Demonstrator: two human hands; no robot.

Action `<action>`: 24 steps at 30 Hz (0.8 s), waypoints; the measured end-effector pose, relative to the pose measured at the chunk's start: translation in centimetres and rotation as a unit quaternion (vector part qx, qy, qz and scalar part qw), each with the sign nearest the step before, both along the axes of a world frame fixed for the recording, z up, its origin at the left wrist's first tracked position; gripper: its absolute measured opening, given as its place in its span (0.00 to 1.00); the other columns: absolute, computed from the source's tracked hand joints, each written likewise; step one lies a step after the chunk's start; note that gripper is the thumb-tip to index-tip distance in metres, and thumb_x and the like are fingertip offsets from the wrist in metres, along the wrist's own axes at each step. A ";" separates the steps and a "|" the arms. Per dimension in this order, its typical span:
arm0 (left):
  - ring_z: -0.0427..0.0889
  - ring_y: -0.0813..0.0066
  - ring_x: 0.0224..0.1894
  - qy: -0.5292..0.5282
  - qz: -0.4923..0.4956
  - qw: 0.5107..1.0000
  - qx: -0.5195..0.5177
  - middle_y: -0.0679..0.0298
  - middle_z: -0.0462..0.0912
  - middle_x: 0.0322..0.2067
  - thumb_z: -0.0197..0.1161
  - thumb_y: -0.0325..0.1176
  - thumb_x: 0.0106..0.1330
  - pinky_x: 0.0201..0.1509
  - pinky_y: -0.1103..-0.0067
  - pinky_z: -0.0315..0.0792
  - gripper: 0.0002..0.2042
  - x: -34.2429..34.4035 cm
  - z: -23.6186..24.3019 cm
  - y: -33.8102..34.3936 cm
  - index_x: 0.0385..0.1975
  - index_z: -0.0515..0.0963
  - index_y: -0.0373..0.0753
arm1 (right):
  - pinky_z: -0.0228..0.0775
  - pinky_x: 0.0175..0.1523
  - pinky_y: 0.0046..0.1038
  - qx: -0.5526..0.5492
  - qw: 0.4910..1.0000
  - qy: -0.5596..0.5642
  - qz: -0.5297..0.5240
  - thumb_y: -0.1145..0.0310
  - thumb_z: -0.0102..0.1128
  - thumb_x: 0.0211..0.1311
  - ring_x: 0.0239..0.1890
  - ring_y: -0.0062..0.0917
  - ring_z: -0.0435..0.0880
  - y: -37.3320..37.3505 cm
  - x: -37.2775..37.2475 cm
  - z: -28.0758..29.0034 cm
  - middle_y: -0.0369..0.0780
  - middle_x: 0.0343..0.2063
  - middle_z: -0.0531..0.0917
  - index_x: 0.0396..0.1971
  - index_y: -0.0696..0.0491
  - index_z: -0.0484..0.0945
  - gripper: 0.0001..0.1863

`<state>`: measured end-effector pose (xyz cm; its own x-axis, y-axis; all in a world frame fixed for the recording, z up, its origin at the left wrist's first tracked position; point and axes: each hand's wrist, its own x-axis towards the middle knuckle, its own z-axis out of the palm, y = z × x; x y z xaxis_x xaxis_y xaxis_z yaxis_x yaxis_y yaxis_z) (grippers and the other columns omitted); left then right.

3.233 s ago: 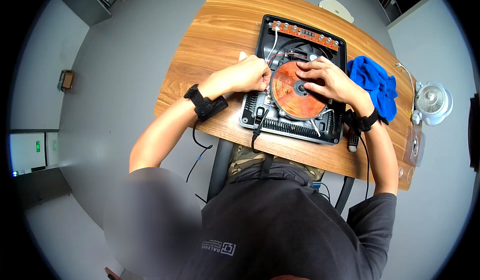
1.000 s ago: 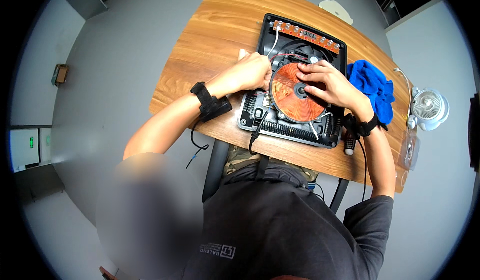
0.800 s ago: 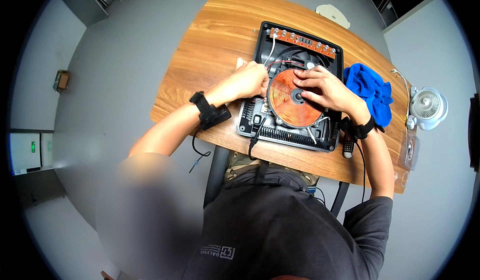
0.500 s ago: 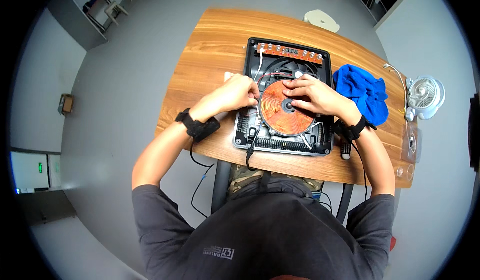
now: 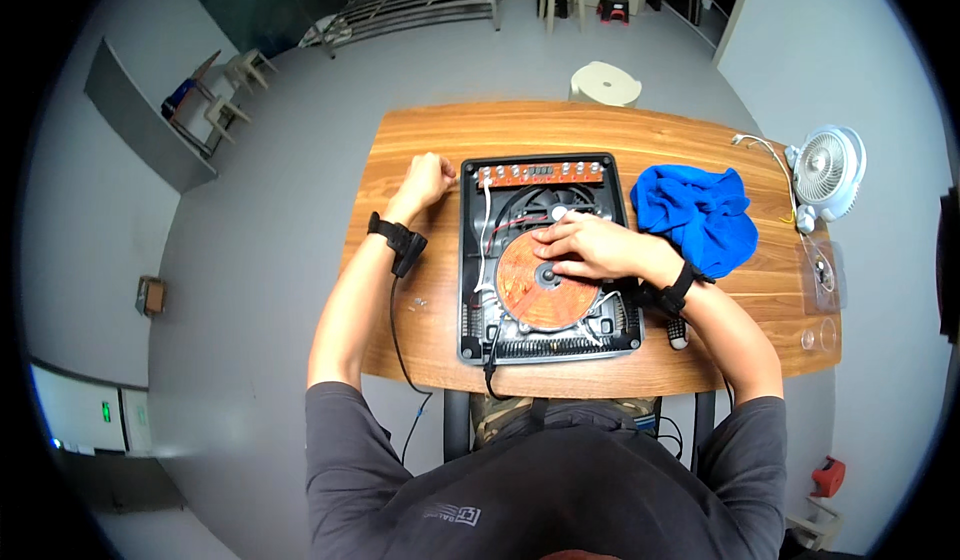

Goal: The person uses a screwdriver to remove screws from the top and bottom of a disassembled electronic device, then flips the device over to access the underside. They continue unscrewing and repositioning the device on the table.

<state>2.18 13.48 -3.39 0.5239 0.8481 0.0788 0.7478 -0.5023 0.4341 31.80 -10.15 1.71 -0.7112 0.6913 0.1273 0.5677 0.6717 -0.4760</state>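
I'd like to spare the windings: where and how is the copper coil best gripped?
Probably hold the coil by its outer rim, from above on the left: it is a flat disc, uncovered there, while the right hand covers part of its upper right.

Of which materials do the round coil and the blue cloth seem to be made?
Round coil: probably copper wire, slightly glossy; coppery colour and faint rings suggest this. Blue cloth: soft, matte fabric, judging by its rumpled folds; fibre unclear.

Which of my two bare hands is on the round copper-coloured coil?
Your right bare hand rests on the coil; your left is off it, left of the open black housing.
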 end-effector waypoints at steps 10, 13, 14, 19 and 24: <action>0.88 0.42 0.43 0.009 -0.001 0.998 0.057 0.40 0.86 0.35 0.67 0.24 0.58 0.50 0.60 0.82 0.07 2.0 -2.3 0.9 0.35 0.88 0.32 | 0.73 0.61 0.39 -0.005 1.000 0.021 0.020 0.62 0.66 0.68 0.55 0.43 0.79 0.7 0.6 -0.5 0.47 0.59 0.83 0.52 0.59 0.85 0.19; 0.87 0.40 0.41 0.008 0.009 0.999 0.052 0.37 0.85 0.33 0.66 0.23 0.58 0.46 0.59 0.82 0.04 1.9 -2.4 0.8 0.31 0.85 0.30 | 0.73 0.61 0.39 -0.006 0.999 0.021 0.023 0.62 0.65 0.69 0.54 0.42 0.79 0.7 0.4 -0.2 0.47 0.59 0.83 0.51 0.59 0.85 0.18; 0.87 0.39 0.41 0.010 0.017 0.999 0.045 0.37 0.84 0.33 0.66 0.23 0.59 0.46 0.59 0.82 0.04 1.9 -2.4 0.8 0.30 0.85 0.30 | 0.74 0.60 0.39 -0.006 1.000 0.021 0.022 0.62 0.65 0.69 0.54 0.42 0.79 0.7 0.4 -0.1 0.46 0.59 0.83 0.51 0.59 0.85 0.18; 0.86 0.37 0.43 0.034 0.038 0.998 0.043 0.36 0.84 0.34 0.64 0.23 0.61 0.46 0.56 0.81 0.04 2.6 -1.3 -0.2 0.31 0.84 0.30 | 0.73 0.62 0.39 -0.011 1.000 0.020 0.017 0.61 0.65 0.69 0.55 0.42 0.78 0.4 0.6 -0.2 0.46 0.60 0.82 0.52 0.59 0.85 0.19; 0.86 0.36 0.44 0.050 0.045 0.995 0.079 0.37 0.84 0.35 0.62 0.22 0.61 0.47 0.55 0.81 0.05 2.7 -1.4 -0.6 0.33 0.85 0.31 | 0.72 0.64 0.39 -0.019 1.000 0.004 0.019 0.62 0.65 0.69 0.57 0.43 0.78 0.4 0.5 0.0 0.47 0.60 0.82 0.52 0.59 0.85 0.19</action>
